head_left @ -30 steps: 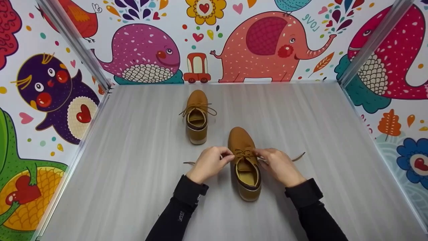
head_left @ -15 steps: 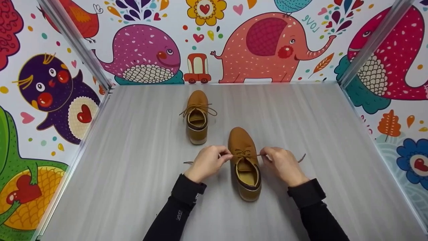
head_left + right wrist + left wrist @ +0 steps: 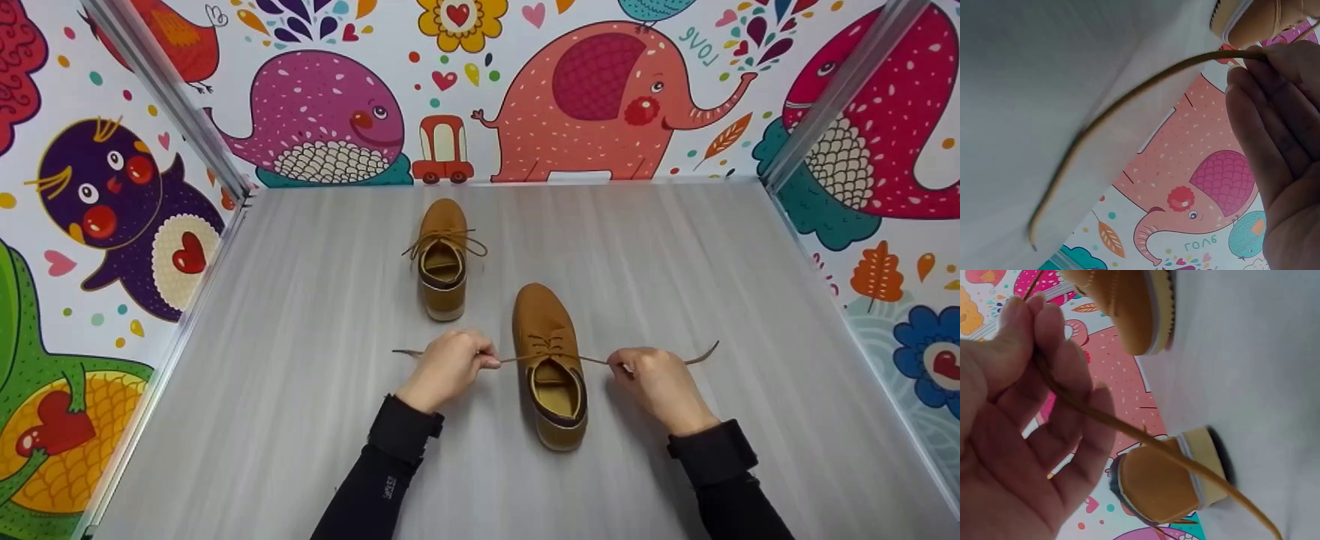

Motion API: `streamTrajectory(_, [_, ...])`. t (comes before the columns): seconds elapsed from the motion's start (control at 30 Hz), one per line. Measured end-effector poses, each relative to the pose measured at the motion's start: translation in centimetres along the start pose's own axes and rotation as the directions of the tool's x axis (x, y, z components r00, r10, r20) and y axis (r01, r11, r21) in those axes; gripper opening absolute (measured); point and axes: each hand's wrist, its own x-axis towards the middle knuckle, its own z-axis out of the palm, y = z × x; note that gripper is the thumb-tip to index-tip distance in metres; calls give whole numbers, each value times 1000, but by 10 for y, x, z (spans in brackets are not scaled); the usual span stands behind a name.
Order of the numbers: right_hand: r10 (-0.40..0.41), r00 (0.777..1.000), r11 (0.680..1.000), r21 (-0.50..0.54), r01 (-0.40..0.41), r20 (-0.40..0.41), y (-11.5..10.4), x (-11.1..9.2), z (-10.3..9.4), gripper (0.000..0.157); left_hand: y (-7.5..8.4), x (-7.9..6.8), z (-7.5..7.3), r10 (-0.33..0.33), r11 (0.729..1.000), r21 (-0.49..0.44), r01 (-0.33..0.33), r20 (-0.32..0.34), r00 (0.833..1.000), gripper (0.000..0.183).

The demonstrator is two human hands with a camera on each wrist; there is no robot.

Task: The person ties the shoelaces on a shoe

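Note:
A tan lace-up shoe (image 3: 541, 315) stands on the floor between my hands, toe pointing away. My left hand (image 3: 451, 367) pinches one brown shoelace (image 3: 1112, 421) between thumb and forefinger, out to the shoe's left. On the other side, my right hand (image 3: 660, 384) pinches the other lace end (image 3: 1145, 84) the same way. Both laces run straight from the crossing over the shoe's tongue to my fingertips. Their loose tails stick out past each hand. In the left wrist view the remaining fingers are loosely bent behind the lace.
A second tan shoe (image 3: 442, 217), its laces tied in a bow, stands farther back to the left. The pale wood-grain floor (image 3: 315, 300) is bounded by walls printed with cartoon animals (image 3: 592, 105). Metal posts (image 3: 847, 97) mark the corners.
My hands have moved apart, left hand to the left and right hand to the right, drawing the laces out sideways. The right hand took hold of its lace closer to the shoe earlier.

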Motion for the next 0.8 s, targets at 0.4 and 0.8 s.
streamTrajectory(0.4, [-34,997,997,-68,29,-64,-8,1,1,23,-1,-10,14,-184,960,-217,175,-23,983,18])
streamTrajectory(0.8, [-45,991,994,-106,32,-123,-12,-6,2,22,16,28,22,-384,772,-622,130,-293,876,16])
